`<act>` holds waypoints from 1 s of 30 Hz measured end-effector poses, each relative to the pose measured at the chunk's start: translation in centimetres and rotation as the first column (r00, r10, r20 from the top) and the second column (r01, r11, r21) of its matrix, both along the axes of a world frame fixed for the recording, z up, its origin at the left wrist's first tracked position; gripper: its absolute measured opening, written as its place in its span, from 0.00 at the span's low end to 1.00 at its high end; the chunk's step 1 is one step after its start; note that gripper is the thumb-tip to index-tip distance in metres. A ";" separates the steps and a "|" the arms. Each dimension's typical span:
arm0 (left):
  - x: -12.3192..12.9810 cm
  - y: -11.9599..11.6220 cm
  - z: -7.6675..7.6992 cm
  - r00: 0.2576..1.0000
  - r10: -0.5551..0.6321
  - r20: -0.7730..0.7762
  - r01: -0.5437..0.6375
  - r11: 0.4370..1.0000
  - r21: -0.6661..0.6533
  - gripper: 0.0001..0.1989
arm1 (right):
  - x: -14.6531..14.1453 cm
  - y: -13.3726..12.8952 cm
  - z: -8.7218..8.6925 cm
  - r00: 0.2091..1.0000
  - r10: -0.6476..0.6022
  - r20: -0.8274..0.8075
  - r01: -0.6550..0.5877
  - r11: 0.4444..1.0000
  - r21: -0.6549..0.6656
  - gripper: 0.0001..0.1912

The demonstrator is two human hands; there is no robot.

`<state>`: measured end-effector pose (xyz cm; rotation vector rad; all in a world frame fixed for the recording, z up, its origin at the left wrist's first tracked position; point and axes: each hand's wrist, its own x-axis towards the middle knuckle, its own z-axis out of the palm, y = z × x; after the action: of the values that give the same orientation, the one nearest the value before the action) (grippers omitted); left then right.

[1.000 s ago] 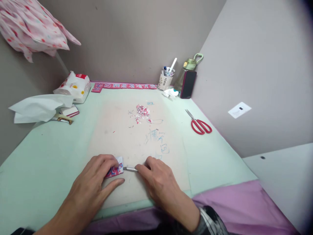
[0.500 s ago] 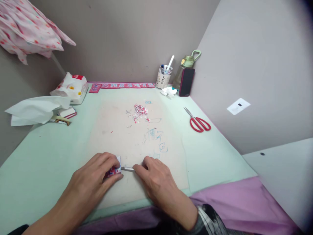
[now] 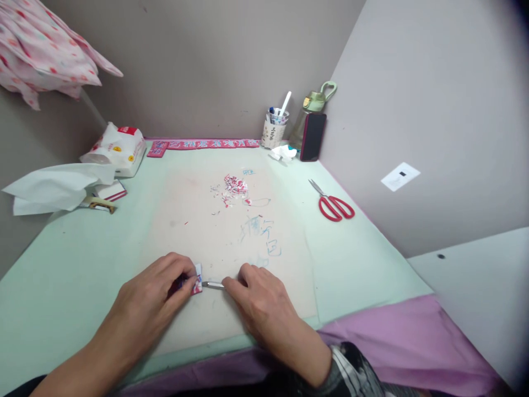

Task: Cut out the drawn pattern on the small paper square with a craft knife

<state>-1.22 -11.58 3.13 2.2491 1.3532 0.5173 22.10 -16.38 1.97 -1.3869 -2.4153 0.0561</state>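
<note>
My left hand (image 3: 155, 292) is closed on a small red, white and blue piece (image 3: 199, 280) near the front of the pale sheet. Its thumb and fingers cover most of the piece, leaving only the right end in sight. From the right, my right hand (image 3: 262, 298) grips a slim silver craft knife (image 3: 213, 285), whose tip is at the piece's edge. Whether the tip cuts in or only touches, I cannot tell. Beyond both hands lies a heap of red and white shavings (image 3: 236, 186) on the cutting sheet (image 3: 177, 193).
Red-handled scissors (image 3: 330, 207) lie to the right. A row of pink tiles with characters (image 3: 206, 144) runs along the back edge. At the back stand a pen cup (image 3: 273, 132), a bottle (image 3: 301, 129) and a phone (image 3: 313, 138). Tissues (image 3: 118, 151) sit at left.
My left thumb has moved up onto the piece, and the fingers have shifted over it. The knife stays at its right edge. The whole view has shifted slightly.
</note>
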 end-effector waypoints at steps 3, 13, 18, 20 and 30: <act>-0.4 0.5 0.1 0.999 0.023 0.038 -0.020 0.997 -0.068 0.13 | 0.0 0.1 0.0 1.000 -0.001 -0.002 0.001 1.000 0.016 0.09; 0.6 1.3 1.8 0.971 0.161 0.180 -0.158 0.987 -0.027 0.14 | 0.0 0.1 0.0 1.000 0.014 0.001 -0.014 0.999 0.048 0.07; 2.8 0.4 1.7 0.978 -0.135 0.157 0.122 0.988 0.089 0.14 | 0.1 0.0 0.4 1.000 0.016 0.023 -0.016 0.999 0.028 0.08; 2.0 0.1 0.8 0.987 -0.126 0.104 0.113 0.986 0.126 0.12 | 0.1 0.0 0.4 1.000 0.009 0.024 -0.009 1.000 0.020 0.09; -4.0 -1.3 -2.6 0.993 0.108 0.046 -0.109 0.994 0.006 0.25 | 0.2 0.9 0.5 0.999 0.018 0.032 -0.015 0.995 -0.095 0.09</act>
<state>-5.27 -12.90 0.49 2.1656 1.4584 0.6094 22.26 -15.46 2.50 -1.4186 -2.4804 0.1555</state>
